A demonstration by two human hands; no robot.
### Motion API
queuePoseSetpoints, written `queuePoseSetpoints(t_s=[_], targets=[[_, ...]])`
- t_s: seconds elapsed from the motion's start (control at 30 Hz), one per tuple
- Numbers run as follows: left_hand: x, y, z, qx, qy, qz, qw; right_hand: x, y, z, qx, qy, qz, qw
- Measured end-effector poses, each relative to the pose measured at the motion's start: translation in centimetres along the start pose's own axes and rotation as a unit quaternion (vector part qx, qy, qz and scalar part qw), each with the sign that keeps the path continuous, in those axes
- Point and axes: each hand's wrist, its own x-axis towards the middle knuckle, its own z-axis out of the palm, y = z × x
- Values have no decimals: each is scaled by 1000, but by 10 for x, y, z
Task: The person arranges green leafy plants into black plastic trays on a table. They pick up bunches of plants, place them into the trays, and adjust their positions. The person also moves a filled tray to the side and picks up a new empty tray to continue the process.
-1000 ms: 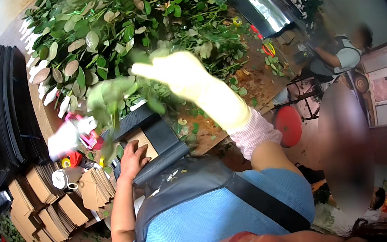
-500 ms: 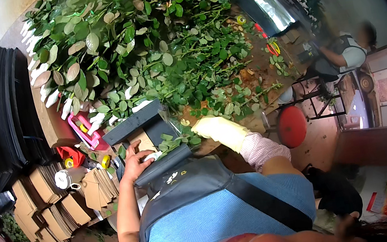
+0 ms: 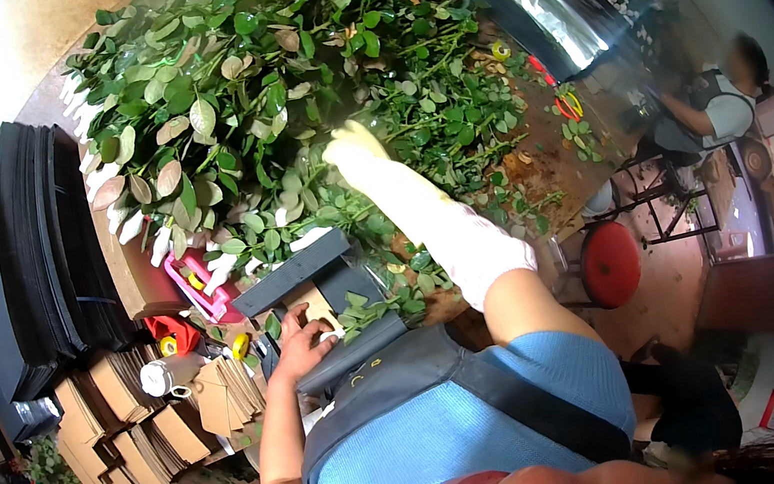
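Left hand (image 3: 300, 347) fingers bent, slightly apart, at white bud (image 3: 333, 336) by leafy stem (image 3: 367, 310) in black box (image 3: 295, 271), can't tell if pinching; right gloved hand (image 3: 354, 146) at heaped stems (image 3: 281, 86) beyond, finger state unclear; pink basket (image 3: 219, 309) left of box; cardboard pieces (image 3: 226, 394) nearer; red stool (image 3: 610, 264) right.

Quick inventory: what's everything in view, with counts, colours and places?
Leafy stems: many, green, table
Open box: one, black, centre
Stacked boards: several, black, left
Folded cardboard: many, brown, lower left
Lidded mug: one, white, beside cardboard
Basket: one, pink, left of box
Rolls: several, yellow, mostly left
Metallic sheet: one, silver, upper right
Stool: one, red, right
Other people: at least two, dark and white clothing, right, lower left
Left hand: one, bare, at box
Right hand: one, yellow glove, at stems
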Motion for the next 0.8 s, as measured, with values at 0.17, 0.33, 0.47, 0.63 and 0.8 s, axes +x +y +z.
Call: queuePoseSetpoints(t_s=[0.17, 0.33, 0.47, 0.63, 0.8], targets=[[-3, -4, 9, -6, 19, 2, 1000, -82, -22, 15, 22, -54, -42, 997], [-5, -2, 9, -2, 18, 1, 1000, -129, 0, 48, -84, 119, -151, 978], [-2, 2, 5, 9, 13, 4, 1000, -134, 3, 49, -123, 158, -112, 973], [-2, -1, 3, 1, 9, 13, 1000, -79, 9, 37, -65, 50, -143, 986], [0, -7, 5, 15, 8, 13, 1000, -41, -3, -48, -129, 160, -71, 976]])
